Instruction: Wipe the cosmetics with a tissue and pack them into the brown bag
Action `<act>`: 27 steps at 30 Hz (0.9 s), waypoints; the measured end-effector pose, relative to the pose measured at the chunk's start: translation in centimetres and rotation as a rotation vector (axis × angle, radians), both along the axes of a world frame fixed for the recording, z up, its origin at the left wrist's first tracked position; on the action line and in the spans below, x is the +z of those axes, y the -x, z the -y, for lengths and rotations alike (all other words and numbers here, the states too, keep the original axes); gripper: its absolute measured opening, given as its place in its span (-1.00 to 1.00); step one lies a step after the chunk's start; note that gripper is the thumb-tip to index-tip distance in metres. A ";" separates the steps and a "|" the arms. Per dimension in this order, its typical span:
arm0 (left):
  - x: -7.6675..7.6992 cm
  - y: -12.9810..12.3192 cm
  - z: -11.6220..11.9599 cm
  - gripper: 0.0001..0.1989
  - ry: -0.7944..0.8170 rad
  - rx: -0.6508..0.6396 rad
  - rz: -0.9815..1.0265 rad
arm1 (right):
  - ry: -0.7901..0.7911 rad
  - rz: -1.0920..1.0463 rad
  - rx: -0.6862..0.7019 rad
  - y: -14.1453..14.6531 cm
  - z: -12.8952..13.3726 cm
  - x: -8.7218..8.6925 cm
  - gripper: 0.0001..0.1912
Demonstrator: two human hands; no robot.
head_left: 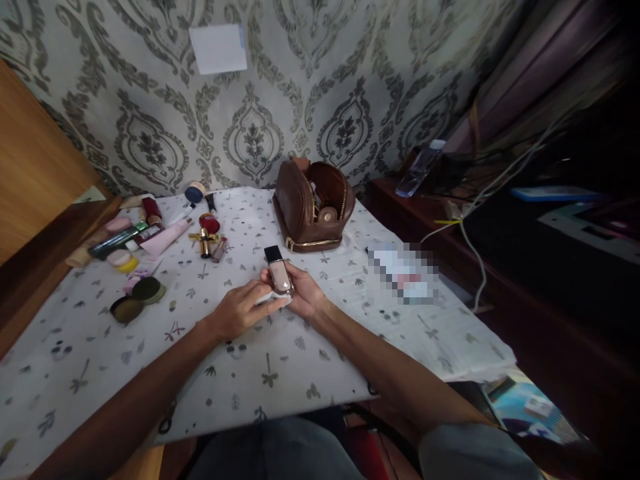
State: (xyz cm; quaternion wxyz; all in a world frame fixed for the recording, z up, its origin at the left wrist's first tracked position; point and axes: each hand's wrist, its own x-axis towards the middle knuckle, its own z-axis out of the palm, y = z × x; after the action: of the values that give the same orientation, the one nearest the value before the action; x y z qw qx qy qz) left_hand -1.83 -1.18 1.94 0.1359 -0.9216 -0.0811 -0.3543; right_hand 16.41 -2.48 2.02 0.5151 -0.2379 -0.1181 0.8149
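Note:
A glass foundation bottle [281,276] with a black cap and beige contents rests in my right hand [306,293], whose fingers curl around it. The bottle leans slightly, cap end away from me. My left hand [241,308] pinches a folded white wipe [273,297] against the bottle's lower end. Both hands are over the middle of the patterned tablecloth [270,373]. Just beyond them stands a brown leather cosmetic bag [310,220], unzipped at the top, with some items partly visible inside.
Makeup tubes and bottles [165,239] crowd the table's left side, near an opened round compact [137,300]. Lipsticks [205,243] and a red compact [209,223] lie closer to the bag. A blurred-out flat object [403,272] is at right; a water bottle [421,168] stands beyond.

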 end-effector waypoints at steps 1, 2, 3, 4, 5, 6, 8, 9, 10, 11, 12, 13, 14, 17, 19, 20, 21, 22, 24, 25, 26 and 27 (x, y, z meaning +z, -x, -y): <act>0.0 0.0 0.0 -0.69 0.008 -0.007 0.014 | 0.011 0.000 0.007 0.0 0.1 0.1 -0.56; 0.0 -0.1 0.0 -0.70 0.013 -0.012 0.029 | 0.018 -0.005 0.019 0.1 0.2 0.2 -0.55; 0.0 -0.1 0.1 -0.70 0.016 -0.018 0.043 | 0.021 -0.011 0.038 0.1 0.3 0.3 -0.54; 0.1 -0.2 0.1 -0.70 0.015 -0.025 0.053 | 0.020 -0.018 0.059 0.2 0.4 0.5 -0.53; 0.2 -0.2 0.2 -0.70 0.012 -0.036 0.058 | 0.017 -0.023 0.082 0.2 0.5 0.7 -0.51; 0.3 -0.3 0.3 -0.71 0.010 -0.048 0.063 | 0.016 -0.024 0.106 0.2 0.6 0.8 -0.51; 0.5 -0.3 0.6 -0.70 0.007 -0.072 0.064 | 0.014 -0.021 0.152 0.3 0.7 1.0 -0.49; 0.5 -0.3 0.6 -0.69 0.014 -0.074 0.063 | 0.010 -0.018 0.168 0.3 0.8 1.0 -0.49; 0.5 -0.3 0.6 -0.68 0.029 -0.064 0.075 | 0.004 -0.016 0.174 0.3 0.8 0.9 -0.51; 0.4 -0.2 0.6 -0.67 0.054 -0.038 0.100 | -0.002 -0.013 0.170 0.3 0.8 0.7 -0.55; 0.3 -0.1 0.5 -0.66 0.085 0.001 0.135 | -0.010 -0.011 0.160 0.3 0.8 0.6 -0.60; 0.2 0.0 0.4 -0.65 0.116 0.048 0.174 | -0.020 -0.010 0.147 0.4 0.9 0.4 -0.66; 0.2 0.2 0.3 -0.64 0.144 0.098 0.211 | -0.029 -0.013 0.139 0.4 0.9 0.2 -0.72; 0.3 0.4 -0.3 -0.62 0.198 0.209 0.269 | -0.061 -0.051 0.171 0.6 1.1 0.0 -0.77; 0.4 0.5 -0.5 -0.59 0.241 0.257 0.303 | -0.091 -0.076 0.223 0.6 1.1 0.2 -0.73; 0.5 0.4 -0.6 -0.59 0.273 0.277 0.326 | -0.106 -0.079 0.250 0.7 1.2 0.2 -0.72; 0.6 0.4 -0.7 -0.59 0.311 0.296 0.349 | -0.118 -0.074 0.269 0.7 1.2 0.3 -0.70; 0.7 0.3 -0.8 -0.60 0.353 0.313 0.370 | -0.127 -0.062 0.278 0.7 1.2 0.3 -0.70; 0.8 0.2 -0.9 -0.62 0.429 0.332 0.387 | -0.139 -0.024 0.268 0.7 1.1 0.2 -0.72; 0.8 0.2 -0.9 -0.63 0.455 0.335 0.385 | -0.146 -0.002 0.247 0.8 1.1 0.1 -0.74; 0.8 0.2 -1.0 -0.64 0.471 0.334 0.377 | -0.155 0.021 0.221 0.8 1.0 0.0 -0.76; 0.7 0.3 -1.1 -0.65 0.479 0.331 0.367 | -0.164 0.044 0.193 0.9 1.0 -0.1 -0.78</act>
State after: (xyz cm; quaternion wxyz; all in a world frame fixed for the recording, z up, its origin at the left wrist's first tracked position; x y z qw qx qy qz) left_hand -2.08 -0.11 2.67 -0.0456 -0.8227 -0.3333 -0.4582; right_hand 15.53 -3.49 1.96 0.4496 -0.2001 -0.2179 0.8428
